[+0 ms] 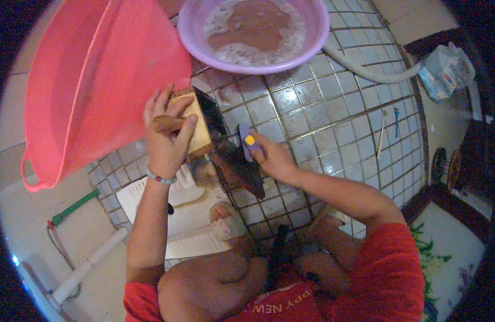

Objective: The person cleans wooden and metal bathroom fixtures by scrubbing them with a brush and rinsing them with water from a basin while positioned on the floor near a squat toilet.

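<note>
My left hand (167, 129) grips a wooden box-like piece (197, 120) with a pale face, a black side and a rounded wooden knob (166, 124). The piece is tilted above the tiled floor. Just right of its lower end, my right hand (273, 157) is closed on a purple hand tool (246, 141) with a yellow part; its working side is turned away from view. Below and between the hands lies a dark brown shape (245, 173), too unclear to tell as object or wet patch.
A purple basin (255, 69) of sudsy water stands ahead, with a pink tub (110, 80) tilted at left. A grey hose (364, 72), a toothbrush (381, 137) and a plastic packet (446, 72) are at right. A white ribbed board (179, 225) lies near my foot.
</note>
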The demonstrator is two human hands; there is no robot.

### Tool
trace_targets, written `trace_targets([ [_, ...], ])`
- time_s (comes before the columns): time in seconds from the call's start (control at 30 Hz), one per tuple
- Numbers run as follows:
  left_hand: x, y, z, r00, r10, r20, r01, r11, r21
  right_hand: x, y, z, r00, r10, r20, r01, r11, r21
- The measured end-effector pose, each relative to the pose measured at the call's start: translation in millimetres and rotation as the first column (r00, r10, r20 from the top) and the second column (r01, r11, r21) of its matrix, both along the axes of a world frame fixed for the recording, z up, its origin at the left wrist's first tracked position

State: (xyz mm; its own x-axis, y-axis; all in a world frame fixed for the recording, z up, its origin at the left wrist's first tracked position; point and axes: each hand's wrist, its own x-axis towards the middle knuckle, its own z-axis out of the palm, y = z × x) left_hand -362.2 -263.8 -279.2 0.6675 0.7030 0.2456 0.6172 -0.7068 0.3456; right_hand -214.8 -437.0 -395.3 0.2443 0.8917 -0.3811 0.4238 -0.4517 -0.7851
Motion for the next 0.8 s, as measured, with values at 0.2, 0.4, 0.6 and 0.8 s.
trace_targets([
  [0.2,9,-14,2,0.905,0.201,0.376,-0.086,0.95,-0.301,-31,-15,6,0.929,-0.308,-0.205,0.314,0.949,-0.003],
  [0.4,-6,-24,11,0.981,0.185,0.06,-0.185,0.983,-0.005,-41,-14,-16,0.887,-0.351,-0.299,0.388,0.919,0.074],
  [0.6,-3,-54,17,0.99,-0.024,-0.139,0.016,0.998,-0.058,-40,-10,-16,0.902,-0.311,-0.3,0.347,0.935,0.075],
  [0.8,-2,-51,23,0.975,-0.079,-0.208,0.06,0.994,-0.095,17,20,-13,0.982,0.169,0.086,-0.177,0.979,0.101],
])
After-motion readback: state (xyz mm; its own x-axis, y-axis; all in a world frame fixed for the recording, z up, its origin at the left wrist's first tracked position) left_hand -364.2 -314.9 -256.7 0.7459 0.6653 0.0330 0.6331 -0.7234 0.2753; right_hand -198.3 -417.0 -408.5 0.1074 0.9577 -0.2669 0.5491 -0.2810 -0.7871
